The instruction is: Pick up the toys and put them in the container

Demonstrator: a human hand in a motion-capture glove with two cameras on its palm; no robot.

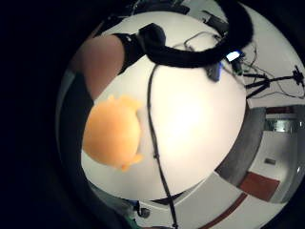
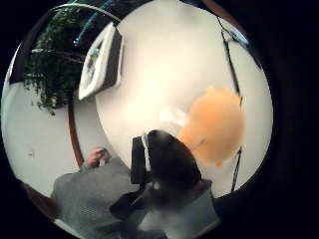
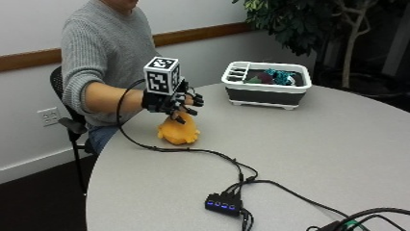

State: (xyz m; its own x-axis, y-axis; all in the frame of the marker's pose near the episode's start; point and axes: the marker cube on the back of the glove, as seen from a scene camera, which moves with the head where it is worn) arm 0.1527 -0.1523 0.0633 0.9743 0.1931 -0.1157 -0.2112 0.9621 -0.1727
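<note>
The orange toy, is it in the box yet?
Not yet. The orange toy sits on the table, under the gloved right hand. The container stands apart, farther across the table.

orange plush toy (image 2: 214, 124) on white table (image 2: 164, 59) | container (image 2: 102, 62) at table edge

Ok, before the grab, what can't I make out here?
- Grip: outside view, gloved right hand covers the top of the orange toy; contact unclear.
- Toy's form: blurred in both palm views.
- Container contents: its rim hides most; only dark and teal items show.
- Other hand: hidden behind the person's body.
</note>
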